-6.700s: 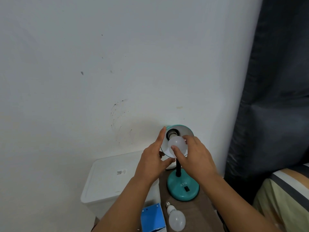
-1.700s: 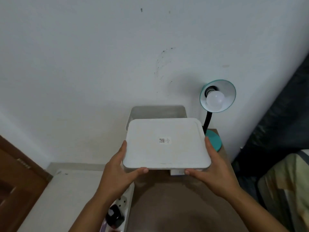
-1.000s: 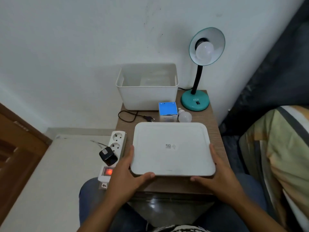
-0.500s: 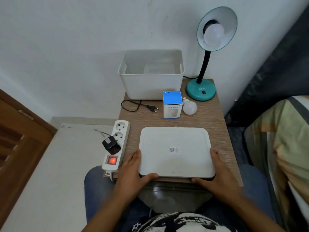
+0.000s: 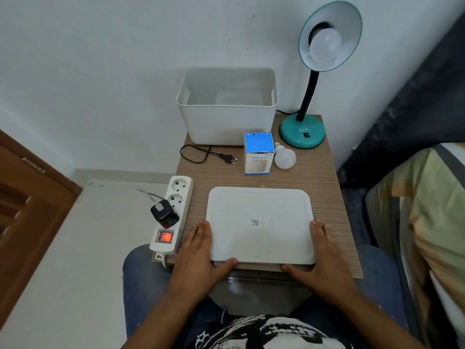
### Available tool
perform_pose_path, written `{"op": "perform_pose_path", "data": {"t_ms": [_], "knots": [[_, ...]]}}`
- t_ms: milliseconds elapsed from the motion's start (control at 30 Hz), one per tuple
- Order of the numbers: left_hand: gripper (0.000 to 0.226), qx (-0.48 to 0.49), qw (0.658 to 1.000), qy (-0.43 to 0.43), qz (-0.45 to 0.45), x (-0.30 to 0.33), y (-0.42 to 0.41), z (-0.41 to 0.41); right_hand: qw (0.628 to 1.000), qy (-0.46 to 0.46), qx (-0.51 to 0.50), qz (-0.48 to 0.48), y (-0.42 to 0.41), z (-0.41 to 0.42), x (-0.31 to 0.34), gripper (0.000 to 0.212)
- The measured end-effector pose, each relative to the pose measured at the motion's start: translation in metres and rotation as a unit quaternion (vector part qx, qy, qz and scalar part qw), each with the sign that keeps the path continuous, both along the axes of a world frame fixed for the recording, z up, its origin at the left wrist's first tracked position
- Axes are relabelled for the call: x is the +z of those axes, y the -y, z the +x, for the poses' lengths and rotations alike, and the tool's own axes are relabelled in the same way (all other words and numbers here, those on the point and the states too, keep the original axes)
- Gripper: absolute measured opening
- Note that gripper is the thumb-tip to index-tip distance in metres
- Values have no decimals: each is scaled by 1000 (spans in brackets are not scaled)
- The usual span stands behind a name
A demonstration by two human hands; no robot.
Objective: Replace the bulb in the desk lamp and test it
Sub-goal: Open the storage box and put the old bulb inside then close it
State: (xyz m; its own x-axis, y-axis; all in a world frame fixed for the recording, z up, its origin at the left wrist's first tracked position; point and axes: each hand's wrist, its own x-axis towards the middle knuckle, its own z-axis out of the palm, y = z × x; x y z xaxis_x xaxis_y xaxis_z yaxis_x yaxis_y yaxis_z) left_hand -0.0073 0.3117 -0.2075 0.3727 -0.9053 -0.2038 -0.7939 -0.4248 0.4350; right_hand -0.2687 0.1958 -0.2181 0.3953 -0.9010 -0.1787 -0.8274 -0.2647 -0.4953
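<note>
A teal desk lamp (image 5: pixel 302 133) stands at the table's back right, its shade tilted toward me with a white bulb (image 5: pixel 325 46) in the socket, unlit. Another white bulb (image 5: pixel 284 157) lies on the table beside a blue box (image 5: pixel 258 153). The lamp's black plug (image 5: pixel 228 157) lies unplugged on the table. A white lid (image 5: pixel 260 224) rests flat on the near part of the table. My left hand (image 5: pixel 201 253) holds its left edge and my right hand (image 5: pixel 319 258) its right edge, thumbs on the front rim.
An open white bin (image 5: pixel 226 107) stands at the back against the wall. A white power strip (image 5: pixel 173 212) with a lit red switch and a black adapter lies along the table's left edge. A bed is at the right, a wooden door at the left.
The bulb went into the lamp, then both hands lifted the lid off the bin and brought it down onto the near part of the table, where it now rests.
</note>
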Motion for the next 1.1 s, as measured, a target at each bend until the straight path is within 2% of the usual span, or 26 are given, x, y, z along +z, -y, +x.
{"op": "perform_pose_path", "data": {"t_ms": [233, 333, 433, 567, 800, 867, 1000, 1100], "knots": [[113, 17, 999, -27, 23, 6, 7, -2, 1000, 11, 5, 3, 0, -2, -2, 126], [110, 27, 998, -47, 17, 10, 14, 0, 999, 44, -2, 12, 3, -2, -1, 124], [103, 35, 998, -54, -18, 17, 29, 3, 995, 87, -43, 0, 15, 2, 7, 107], [92, 39, 994, -58, -78, 40, 64, 18, 994, 74, -78, -18, 48, 14, 21, 89], [74, 78, 974, -77, -196, 92, 141, 79, 992, 108, -53, -36, 108, 51, 38, 68], [81, 87, 974, -59, -199, 101, 161, 100, 989, 136, -30, -54, 122, 63, 45, 61], [91, 71, 986, 20, -147, 111, 193, 127, 985, 161, 4, -69, 152, 87, 53, 54], [101, 83, 989, 10, -118, 118, 213, 141, 987, 138, -17, -76, 171, 101, 56, 57]]}}
